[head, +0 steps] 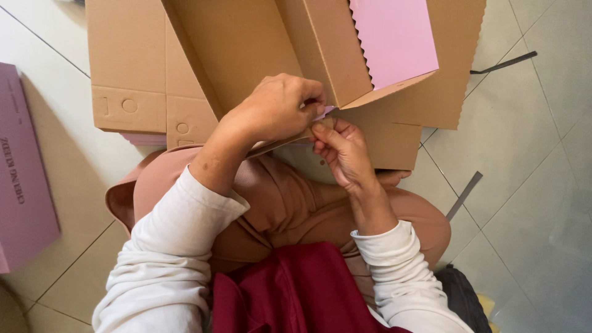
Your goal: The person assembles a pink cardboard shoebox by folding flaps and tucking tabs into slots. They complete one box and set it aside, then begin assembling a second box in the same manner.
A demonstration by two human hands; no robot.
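- The cardboard box (290,58), brown outside with a pink inner face, is half folded and stands at 12 o'clock from the person's lap, resting partly over the knees and partly on the tiled floor (518,142)
- It looks light and stiff; the corrugated panels should hold their shape, though a thin flap would likely crease if pinched hard, so the folded edges and corners seem the safest places to grip
- The left hand (277,108) is curled nearly closed, fingertips pinching the lower flap (290,143) at the box's near corner
- The right hand (342,151), at 4 o'clock from the left and touching it, is also mostly closed, thumb and fingers pressed on the same flap from below
- A flat stack of unfolded cardboard blanks (126,68) lies at 10 o'clock, touching the box
- A pink sheet (21,166) lies at 9 o'clock, well apart
- Two dark strips (464,194) lie on the tiles at 2 and 3 o'clock
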